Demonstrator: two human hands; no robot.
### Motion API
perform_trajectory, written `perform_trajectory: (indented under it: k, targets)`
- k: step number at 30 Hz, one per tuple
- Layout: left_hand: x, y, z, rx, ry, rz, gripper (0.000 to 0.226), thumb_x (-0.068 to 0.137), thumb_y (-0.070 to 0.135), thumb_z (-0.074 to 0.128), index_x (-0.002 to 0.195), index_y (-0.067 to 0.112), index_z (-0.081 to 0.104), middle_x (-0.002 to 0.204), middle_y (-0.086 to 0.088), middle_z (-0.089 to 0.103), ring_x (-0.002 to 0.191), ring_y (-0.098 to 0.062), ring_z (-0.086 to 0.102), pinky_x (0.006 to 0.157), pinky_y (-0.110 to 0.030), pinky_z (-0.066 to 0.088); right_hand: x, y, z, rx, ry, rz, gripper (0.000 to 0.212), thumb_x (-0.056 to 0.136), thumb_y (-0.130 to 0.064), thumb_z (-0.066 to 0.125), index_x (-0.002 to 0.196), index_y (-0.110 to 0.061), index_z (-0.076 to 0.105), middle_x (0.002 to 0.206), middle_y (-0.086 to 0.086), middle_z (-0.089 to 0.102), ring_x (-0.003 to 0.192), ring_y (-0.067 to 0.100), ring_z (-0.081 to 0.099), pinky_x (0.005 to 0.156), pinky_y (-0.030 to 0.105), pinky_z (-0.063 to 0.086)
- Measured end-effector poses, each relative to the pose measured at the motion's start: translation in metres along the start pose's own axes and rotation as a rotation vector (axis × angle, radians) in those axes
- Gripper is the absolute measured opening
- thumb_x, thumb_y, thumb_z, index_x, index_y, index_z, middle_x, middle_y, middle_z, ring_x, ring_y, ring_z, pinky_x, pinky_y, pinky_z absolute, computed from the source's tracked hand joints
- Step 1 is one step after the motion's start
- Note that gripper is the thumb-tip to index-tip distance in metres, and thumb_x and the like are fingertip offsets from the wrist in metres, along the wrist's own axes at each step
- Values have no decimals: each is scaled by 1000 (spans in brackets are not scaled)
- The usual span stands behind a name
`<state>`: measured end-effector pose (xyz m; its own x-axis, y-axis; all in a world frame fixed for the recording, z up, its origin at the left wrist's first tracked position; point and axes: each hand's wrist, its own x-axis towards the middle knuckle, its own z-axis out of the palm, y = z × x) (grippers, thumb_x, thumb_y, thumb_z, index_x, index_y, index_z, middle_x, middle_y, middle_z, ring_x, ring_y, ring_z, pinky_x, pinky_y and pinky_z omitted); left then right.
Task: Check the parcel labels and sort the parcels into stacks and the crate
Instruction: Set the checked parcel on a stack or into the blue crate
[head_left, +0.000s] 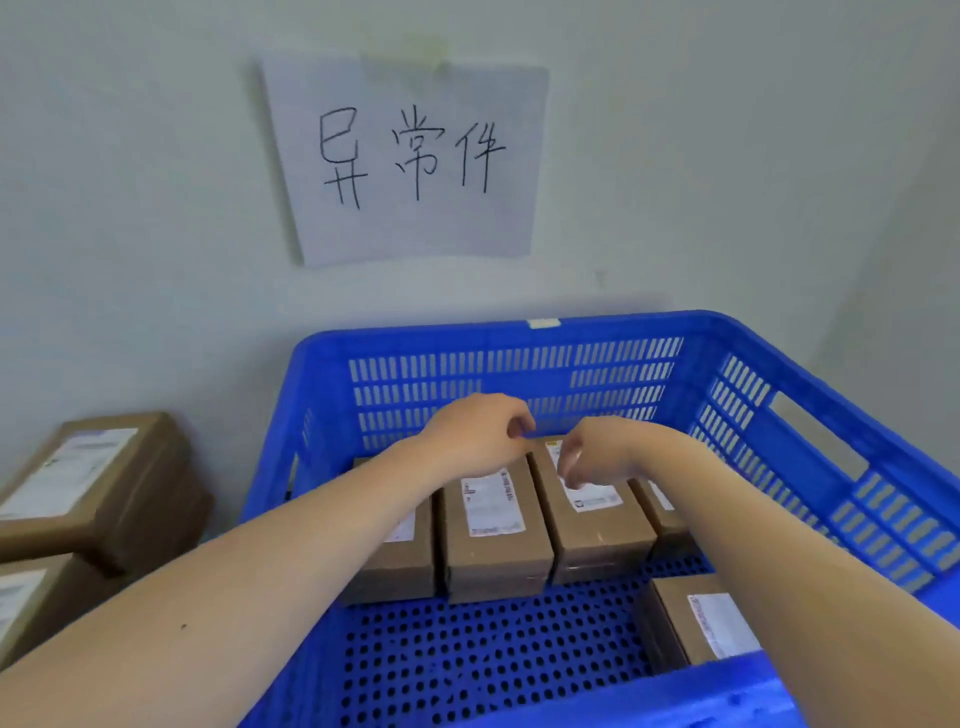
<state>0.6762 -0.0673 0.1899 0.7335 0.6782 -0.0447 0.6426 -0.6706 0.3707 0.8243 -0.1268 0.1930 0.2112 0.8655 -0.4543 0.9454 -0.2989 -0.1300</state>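
A blue plastic crate (779, 415) stands against the wall. A row of several brown cardboard parcels with white labels lies on its floor, among them a middle parcel (493, 540) and its right neighbour (602, 535). Another parcel (696, 618) lies apart at the crate's near right. Both my arms reach into the crate. My left hand (475, 431) hovers over the far end of the row with fingers loosely curled, holding nothing. Just above the right neighbour's label, my right hand (592, 457) hangs with its fingers drooping down.
Left of the crate, two brown labelled parcels (88, 483) are stacked by the wall. A handwritten paper sign (410, 156) is taped to the wall above the crate. Bare perforated crate floor (467, 654) shows in front of the row.
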Motion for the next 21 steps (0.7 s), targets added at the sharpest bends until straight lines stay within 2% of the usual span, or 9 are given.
perform_trajectory:
  k: [2, 6, 10, 17, 21]
  targets:
    - [-28, -14, -26, 44, 90, -12, 28, 93, 31, 53, 120, 27, 59, 116, 10, 62, 106, -12, 56, 81, -27, 44, -7, -40, -4, -14, 75, -47, 27, 89, -22, 54, 113, -17, 66, 117, 1, 62, 108, 22, 57, 96, 37, 48]
    - [-90, -57, -70, 138, 354, -70, 29, 91, 32, 53, 120, 28, 59, 119, 7, 61, 112, -15, 54, 87, -29, 42, -22, -115, -4, 101, 334, -109, 24, 88, -24, 49, 106, -22, 66, 109, -1, 65, 99, 21, 60, 88, 38, 52]
    - [-155, -108, -97, 115, 452, -158, 30, 91, 32, 54, 120, 28, 59, 123, 8, 60, 113, -15, 54, 86, -26, 40, -39, -190, 3, 199, 512, -208, 17, 87, -24, 51, 96, -30, 65, 103, -8, 65, 94, 17, 60, 80, 34, 52]
    - [-268, -196, -111, 51, 556, -297, 28, 92, 33, 53, 120, 31, 58, 121, 12, 58, 113, -11, 54, 89, -29, 44, -61, -321, 33, 312, 612, -386, 19, 84, -19, 56, 97, -26, 67, 91, -10, 64, 96, 17, 61, 79, 30, 50]
    - [-329, -254, -96, -11, 575, -408, 31, 93, 33, 52, 125, 32, 56, 127, 15, 56, 114, -7, 52, 89, -26, 44, -64, -397, 63, 342, 583, -486, 13, 84, -17, 55, 88, -25, 63, 91, -7, 66, 88, 18, 61, 73, 30, 51]
